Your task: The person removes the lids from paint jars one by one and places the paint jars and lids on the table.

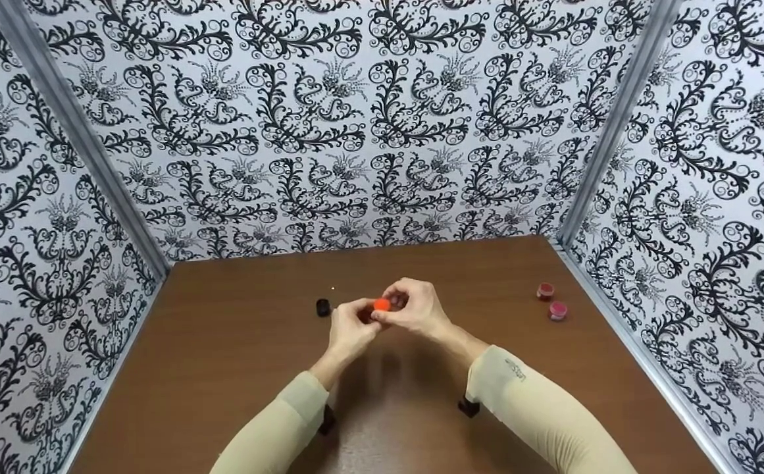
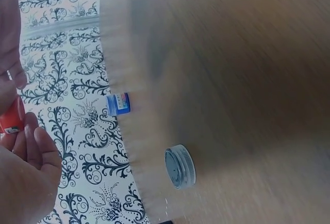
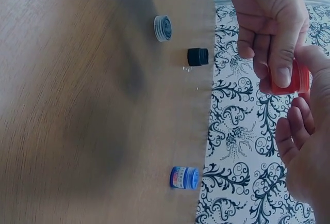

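Right wrist: red jar (image 3: pixel 296 83), axis upright

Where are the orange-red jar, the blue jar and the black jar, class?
Orange-red jar (image 3: pixel 298 82), right wrist view: its side, uncovered by the thumb.
Blue jar (image 3: pixel 182 178), right wrist view: its labelled side.
Black jar (image 3: pixel 196 57), right wrist view: its dark body.

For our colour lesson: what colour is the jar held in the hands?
The jar is orange-red; it shows best in the right wrist view.
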`<state>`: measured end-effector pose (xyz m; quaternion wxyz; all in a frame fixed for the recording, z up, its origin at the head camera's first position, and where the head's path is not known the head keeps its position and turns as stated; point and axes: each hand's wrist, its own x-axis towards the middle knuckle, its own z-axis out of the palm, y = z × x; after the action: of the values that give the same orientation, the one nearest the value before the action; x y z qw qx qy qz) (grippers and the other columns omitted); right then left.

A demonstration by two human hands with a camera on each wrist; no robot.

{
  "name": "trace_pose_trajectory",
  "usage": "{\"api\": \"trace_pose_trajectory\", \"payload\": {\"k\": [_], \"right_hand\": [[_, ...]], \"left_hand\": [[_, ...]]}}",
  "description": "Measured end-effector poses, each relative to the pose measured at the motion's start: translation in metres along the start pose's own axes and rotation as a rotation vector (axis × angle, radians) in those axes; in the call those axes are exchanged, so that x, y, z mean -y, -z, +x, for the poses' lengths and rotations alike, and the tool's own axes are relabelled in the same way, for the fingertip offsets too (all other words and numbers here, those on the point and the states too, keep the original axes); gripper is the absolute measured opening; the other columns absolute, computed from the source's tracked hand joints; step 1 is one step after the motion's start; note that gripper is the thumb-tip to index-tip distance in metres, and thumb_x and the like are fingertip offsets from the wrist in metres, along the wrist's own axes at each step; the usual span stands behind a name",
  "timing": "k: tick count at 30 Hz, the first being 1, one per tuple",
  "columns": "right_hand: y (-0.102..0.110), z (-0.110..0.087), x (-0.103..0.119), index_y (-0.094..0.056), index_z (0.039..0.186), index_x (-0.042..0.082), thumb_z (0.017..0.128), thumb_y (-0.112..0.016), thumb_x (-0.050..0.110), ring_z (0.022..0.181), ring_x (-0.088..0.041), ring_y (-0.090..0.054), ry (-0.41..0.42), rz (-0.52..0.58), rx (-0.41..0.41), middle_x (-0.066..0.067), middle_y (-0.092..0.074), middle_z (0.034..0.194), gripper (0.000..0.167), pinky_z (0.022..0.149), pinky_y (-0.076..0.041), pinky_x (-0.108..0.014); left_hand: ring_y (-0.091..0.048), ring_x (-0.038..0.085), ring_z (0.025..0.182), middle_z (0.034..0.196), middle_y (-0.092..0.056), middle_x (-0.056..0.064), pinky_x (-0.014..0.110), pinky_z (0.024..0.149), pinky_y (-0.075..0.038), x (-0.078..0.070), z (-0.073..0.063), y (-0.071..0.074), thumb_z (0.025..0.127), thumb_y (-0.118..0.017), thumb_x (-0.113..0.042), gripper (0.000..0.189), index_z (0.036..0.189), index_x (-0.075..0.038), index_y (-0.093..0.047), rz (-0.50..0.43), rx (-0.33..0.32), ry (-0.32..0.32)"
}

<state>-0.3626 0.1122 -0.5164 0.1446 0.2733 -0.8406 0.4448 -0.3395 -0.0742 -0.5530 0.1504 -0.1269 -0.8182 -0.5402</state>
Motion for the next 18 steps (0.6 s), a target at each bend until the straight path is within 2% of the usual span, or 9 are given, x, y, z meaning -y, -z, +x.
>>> {"api": "trace_pose_trajectory", "payload": {"k": [7,12,18], "right_hand": [[-0.0017,0.0005,-0.0022,-0.087,0.104,0.004,0.081,-0.096,0.017,0.076,-0.012,-0.066,0.115,-0.013,0.019,-0.012,-0.076,0.087,0.027,0.070,-0.055,-0.018],[-0.0018,0.0013,-0.0028,-0.088,0.107,0.004,0.081,-0.090,0.013,0.080,-0.012,-0.065,0.137,0.002,0.058,-0.013,-0.077,0.092,0.028,0.073,-0.053,-0.018],[-0.0008,0.0020,-0.0023,-0.088,0.112,0.004,0.080,-0.086,0.011,0.087,-0.018,-0.068,0.166,-0.016,0.100,-0.014,-0.078,0.099,0.033,0.078,-0.053,-0.020]], "left_hand": [[-0.075,0.009,0.083,0.100,-0.085,0.014,0.017,0.076,-0.061,0.0035,-0.0007,0.0007,0.085,-0.088,-0.002,0.030,0.115,-0.001,-0.083,-0.051,0.008,0.032],[-0.076,0.010,0.082,0.097,-0.085,0.014,0.019,0.074,-0.063,0.0049,-0.0021,0.0020,0.084,-0.090,-0.005,0.027,0.110,-0.002,-0.083,-0.047,0.015,0.028],[-0.075,0.009,0.079,0.092,-0.085,0.012,0.020,0.074,-0.062,0.0051,-0.0028,0.0030,0.084,-0.094,-0.010,0.027,0.107,-0.004,-0.083,-0.016,0.024,0.022]]}}
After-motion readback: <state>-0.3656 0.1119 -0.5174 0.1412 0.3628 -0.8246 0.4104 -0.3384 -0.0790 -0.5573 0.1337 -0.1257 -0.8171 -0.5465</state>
